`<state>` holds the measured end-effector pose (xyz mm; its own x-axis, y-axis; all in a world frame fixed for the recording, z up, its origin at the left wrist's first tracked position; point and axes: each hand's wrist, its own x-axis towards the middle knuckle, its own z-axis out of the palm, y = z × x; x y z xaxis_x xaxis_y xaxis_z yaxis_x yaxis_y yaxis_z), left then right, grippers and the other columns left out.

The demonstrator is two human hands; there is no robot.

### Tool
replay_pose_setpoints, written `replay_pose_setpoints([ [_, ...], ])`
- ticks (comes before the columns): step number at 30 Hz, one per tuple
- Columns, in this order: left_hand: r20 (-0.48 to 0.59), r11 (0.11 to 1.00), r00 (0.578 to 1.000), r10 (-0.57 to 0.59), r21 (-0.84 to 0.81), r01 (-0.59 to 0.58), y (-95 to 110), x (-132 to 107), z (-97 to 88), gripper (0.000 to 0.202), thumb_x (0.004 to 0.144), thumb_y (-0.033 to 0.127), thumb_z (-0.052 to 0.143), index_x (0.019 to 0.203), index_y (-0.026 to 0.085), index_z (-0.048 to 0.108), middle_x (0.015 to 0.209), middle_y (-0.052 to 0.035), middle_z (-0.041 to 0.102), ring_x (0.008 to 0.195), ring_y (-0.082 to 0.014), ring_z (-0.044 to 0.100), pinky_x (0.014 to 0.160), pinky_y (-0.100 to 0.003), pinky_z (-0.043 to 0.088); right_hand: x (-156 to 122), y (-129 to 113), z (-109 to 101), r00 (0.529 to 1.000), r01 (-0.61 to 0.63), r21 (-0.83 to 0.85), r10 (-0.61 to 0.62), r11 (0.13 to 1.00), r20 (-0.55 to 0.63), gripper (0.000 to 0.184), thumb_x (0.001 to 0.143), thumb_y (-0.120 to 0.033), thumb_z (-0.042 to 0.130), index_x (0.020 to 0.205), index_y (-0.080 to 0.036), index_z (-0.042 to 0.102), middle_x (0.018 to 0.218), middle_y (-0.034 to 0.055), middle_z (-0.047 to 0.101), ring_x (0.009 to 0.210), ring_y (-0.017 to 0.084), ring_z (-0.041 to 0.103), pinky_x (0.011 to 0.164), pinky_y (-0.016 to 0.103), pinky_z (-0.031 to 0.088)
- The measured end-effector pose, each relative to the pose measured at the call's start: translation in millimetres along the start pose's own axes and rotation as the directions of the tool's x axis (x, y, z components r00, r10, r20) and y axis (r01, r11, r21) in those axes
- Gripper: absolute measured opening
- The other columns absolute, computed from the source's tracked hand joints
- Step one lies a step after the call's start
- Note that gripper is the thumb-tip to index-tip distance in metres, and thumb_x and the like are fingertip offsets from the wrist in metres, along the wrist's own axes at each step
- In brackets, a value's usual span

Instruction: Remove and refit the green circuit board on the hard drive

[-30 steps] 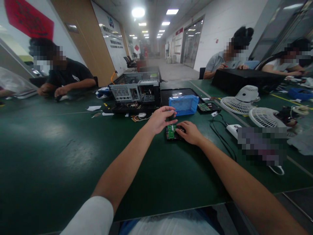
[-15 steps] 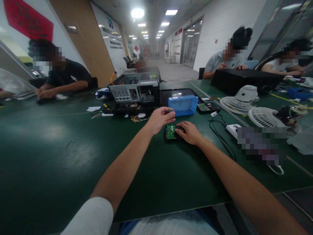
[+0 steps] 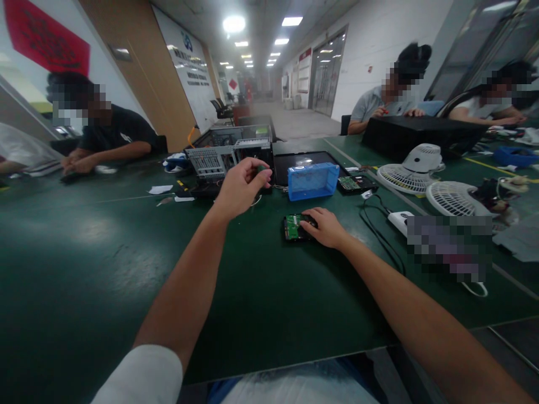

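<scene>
A hard drive (image 3: 291,229) lies on the green table with its green circuit board facing up. My right hand (image 3: 326,227) is on its right end, thumb and fingers gripping it and covering that part. My left hand (image 3: 242,188) is raised in front of the open computer case (image 3: 214,160), thumb and fingertips pinched together. A small dark greenish bit shows between those fingers, too small to name. Beyond the drive stands a blue plastic bin (image 3: 314,182) tipped on its side, its opening toward me.
Another hard drive (image 3: 357,184) lies right of the bin. Two white fan parts (image 3: 404,174), a cable and a white power strip (image 3: 400,221) are on the right. Paper scraps (image 3: 160,189) lie left of the case. Other people sit across the table at both sides.
My left hand has moved left and up, away from the hard drive and bin, to in front of the computer case. My right hand has stayed on the hard drive.
</scene>
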<state>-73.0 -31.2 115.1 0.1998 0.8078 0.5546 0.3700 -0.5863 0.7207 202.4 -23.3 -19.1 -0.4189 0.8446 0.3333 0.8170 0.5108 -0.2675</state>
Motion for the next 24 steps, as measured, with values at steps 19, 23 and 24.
replay_pose_setpoints([
  [19, 0.045, 0.404, 0.892, -0.449, 0.901, 0.158, -113, -87, -10.9, 0.041, 0.103, 0.046, 0.036, 0.117, 0.02, 0.065, 0.126, -0.0131, 0.057, 0.095, -0.0248, 0.065, 0.075, -0.035, 0.054, -1, -12, -15, 0.903, -0.406, -0.245, 0.428, 0.88, 0.043, 0.079, 0.098, -0.072, 0.017, 0.121, -0.014, 0.066, 0.113, 0.0218, 0.068, 0.107, 0.033, 0.063, 0.09, 0.042, 0.043],
  [23, 0.057, 0.385, 0.878, -0.476, 0.911, 0.149, -113, -90, -10.5, 0.034, 0.102, 0.039, 0.042, 0.117, 0.019, 0.065, 0.126, -0.0141, 0.057, 0.099, -0.025, 0.065, 0.077, -0.034, 0.053, 0, 4, -18, 0.915, -0.38, -0.227, 0.4, 0.897, 0.049, 0.073, 0.101, -0.066, 0.018, 0.113, -0.016, 0.07, 0.107, 0.0196, 0.07, 0.107, 0.031, 0.064, 0.088, 0.038, 0.043],
  [24, 0.058, 0.387, 0.874, -0.482, 0.909, 0.154, -114, -91, -11.4, 0.033, 0.101, 0.036, 0.042, 0.117, 0.019, 0.065, 0.125, -0.0143, 0.058, 0.099, -0.0249, 0.065, 0.077, -0.034, 0.053, 0, 6, -19, 0.917, -0.374, -0.226, 0.395, 0.899, 0.052, 0.072, 0.102, -0.065, 0.019, 0.111, -0.017, 0.071, 0.106, 0.0195, 0.07, 0.106, 0.031, 0.064, 0.088, 0.037, 0.043],
])
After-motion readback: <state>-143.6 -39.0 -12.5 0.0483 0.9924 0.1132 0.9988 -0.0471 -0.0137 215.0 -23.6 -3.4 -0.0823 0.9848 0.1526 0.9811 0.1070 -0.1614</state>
